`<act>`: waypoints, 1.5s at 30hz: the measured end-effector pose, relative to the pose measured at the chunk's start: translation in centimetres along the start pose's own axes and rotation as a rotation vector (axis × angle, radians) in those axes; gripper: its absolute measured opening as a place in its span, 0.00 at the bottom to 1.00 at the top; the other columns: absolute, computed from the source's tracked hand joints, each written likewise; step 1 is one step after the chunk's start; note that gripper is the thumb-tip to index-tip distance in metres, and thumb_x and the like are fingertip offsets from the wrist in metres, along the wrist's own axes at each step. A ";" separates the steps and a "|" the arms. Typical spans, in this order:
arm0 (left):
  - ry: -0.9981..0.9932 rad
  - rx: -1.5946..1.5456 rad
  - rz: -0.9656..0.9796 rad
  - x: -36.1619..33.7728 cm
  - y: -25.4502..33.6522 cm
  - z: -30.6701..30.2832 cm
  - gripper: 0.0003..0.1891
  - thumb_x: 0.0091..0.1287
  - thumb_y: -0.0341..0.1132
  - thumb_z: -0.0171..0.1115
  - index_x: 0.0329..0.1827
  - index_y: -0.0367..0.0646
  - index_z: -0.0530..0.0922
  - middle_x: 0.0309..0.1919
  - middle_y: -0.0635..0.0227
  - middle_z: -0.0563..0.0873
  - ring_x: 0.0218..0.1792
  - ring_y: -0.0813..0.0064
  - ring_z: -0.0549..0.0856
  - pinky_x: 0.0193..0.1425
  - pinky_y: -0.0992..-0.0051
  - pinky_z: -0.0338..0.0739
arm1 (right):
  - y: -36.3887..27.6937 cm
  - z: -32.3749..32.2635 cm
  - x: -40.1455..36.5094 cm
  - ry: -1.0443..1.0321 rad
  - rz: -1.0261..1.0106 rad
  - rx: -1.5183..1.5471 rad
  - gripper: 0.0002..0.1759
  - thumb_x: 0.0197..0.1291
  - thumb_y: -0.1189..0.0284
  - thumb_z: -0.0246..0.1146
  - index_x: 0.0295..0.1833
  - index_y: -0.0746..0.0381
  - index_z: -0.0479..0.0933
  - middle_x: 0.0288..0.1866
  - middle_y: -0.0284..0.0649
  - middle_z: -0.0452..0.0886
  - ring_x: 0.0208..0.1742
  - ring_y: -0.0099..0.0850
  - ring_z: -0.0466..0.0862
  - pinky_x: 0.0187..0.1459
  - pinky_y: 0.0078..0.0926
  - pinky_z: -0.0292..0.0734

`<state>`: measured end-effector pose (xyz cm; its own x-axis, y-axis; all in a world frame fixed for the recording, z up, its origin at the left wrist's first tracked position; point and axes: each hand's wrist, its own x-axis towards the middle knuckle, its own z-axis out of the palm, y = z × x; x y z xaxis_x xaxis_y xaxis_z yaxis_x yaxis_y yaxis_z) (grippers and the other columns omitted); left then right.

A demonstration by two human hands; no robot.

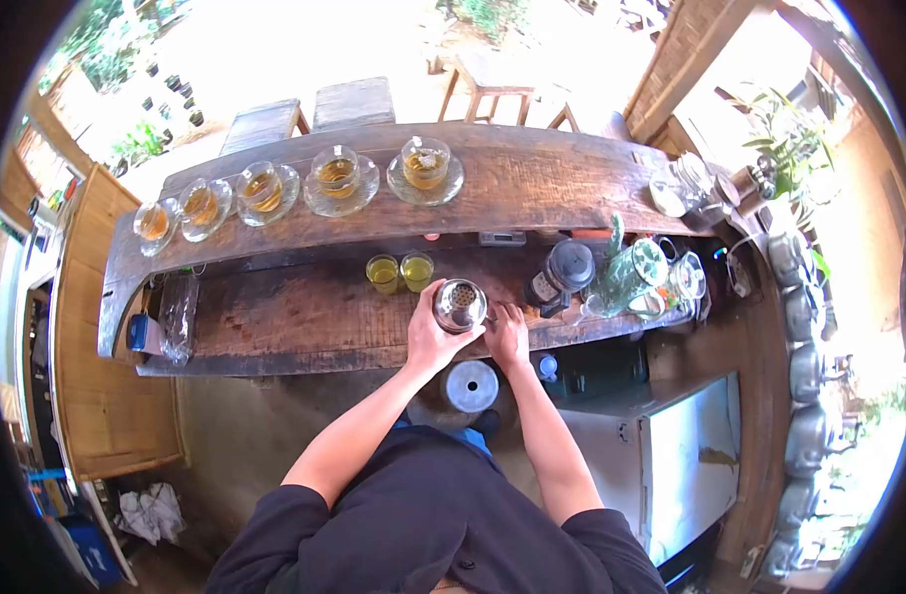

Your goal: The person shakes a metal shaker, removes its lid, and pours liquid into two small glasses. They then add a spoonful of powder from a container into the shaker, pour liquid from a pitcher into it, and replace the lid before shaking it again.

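Observation:
A metal shaker with a perforated top is held over the lower wooden counter. Wrapped round its left side is my left hand. My right hand is at the shaker's right, its fingers curled near the counter edge; what they hold, if anything, is too small to tell. Just beyond the shaker stand two small glasses of yellow-green liquid, the left glass and the right glass. A French press with a dark lid stands to the right of my right hand.
Several glass cups of amber tea on saucers, one of them a cup, line the raised counter. Glass jars stand at the right. Below are a round stool and a white cabinet. A plastic packet lies left.

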<state>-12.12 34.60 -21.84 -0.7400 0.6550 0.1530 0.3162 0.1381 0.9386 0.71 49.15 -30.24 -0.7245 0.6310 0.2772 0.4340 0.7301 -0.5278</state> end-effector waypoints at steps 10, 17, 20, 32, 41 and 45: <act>-0.041 -0.026 0.077 -0.2 -2.0 -2.7 0.51 0.44 0.41 0.91 0.72 0.40 0.69 0.63 0.58 0.82 0.65 0.64 0.83 0.71 0.65 0.77 | -8.5 -4.4 -0.2 0.186 0.240 0.444 0.30 0.67 0.66 0.68 0.73 0.62 0.75 0.69 0.51 0.79 0.70 0.48 0.78 0.70 0.43 0.73; -0.112 -0.740 -0.143 0.4 -3.4 -1.1 0.44 0.51 0.36 0.86 0.72 0.42 0.71 0.64 0.54 0.79 0.65 0.57 0.83 0.64 0.64 0.83 | -15.5 -3.5 2.7 0.167 -0.023 0.331 0.34 0.56 0.63 0.79 0.66 0.62 0.76 0.69 0.49 0.79 0.71 0.48 0.79 0.70 0.42 0.75; -0.109 -0.468 -0.045 0.7 -2.8 -2.3 0.41 0.52 0.35 0.84 0.70 0.42 0.72 0.60 0.53 0.83 0.62 0.55 0.85 0.61 0.63 0.83 | -15.5 -2.4 3.5 0.260 -0.008 0.410 0.19 0.61 0.71 0.74 0.54 0.62 0.76 0.56 0.45 0.88 0.55 0.46 0.89 0.58 0.41 0.82; -0.170 -0.158 0.136 1.0 -1.4 -6.2 0.51 0.41 0.36 0.89 0.72 0.45 0.72 0.57 0.58 0.87 0.59 0.63 0.89 0.64 0.63 0.82 | -16.7 -3.3 3.7 0.092 -0.015 0.634 0.17 0.65 0.70 0.72 0.54 0.63 0.76 0.51 0.45 0.88 0.50 0.41 0.89 0.56 0.36 0.82; -0.232 -0.119 0.111 -0.3 -0.1 -7.2 0.52 0.45 0.35 0.87 0.75 0.46 0.65 0.57 0.53 0.87 0.58 0.58 0.89 0.62 0.62 0.83 | -19.8 -7.5 4.7 0.153 0.102 0.856 0.11 0.69 0.76 0.68 0.50 0.62 0.73 0.52 0.42 0.86 0.52 0.26 0.82 0.57 0.28 0.78; -0.255 -0.147 0.087 -0.4 0.1 -7.3 0.52 0.43 0.34 0.85 0.75 0.48 0.67 0.55 0.53 0.88 0.58 0.51 0.89 0.61 0.60 0.84 | -19.4 -8.6 5.3 0.099 0.148 0.947 0.11 0.66 0.75 0.71 0.48 0.64 0.77 0.48 0.41 0.88 0.49 0.24 0.85 0.54 0.26 0.80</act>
<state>-16.13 28.88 -19.54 -0.5348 0.8278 0.1694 0.2691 -0.0232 0.9628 -6.91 40.54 -11.58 -0.6299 0.7508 0.1990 -0.1256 0.1544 -0.9800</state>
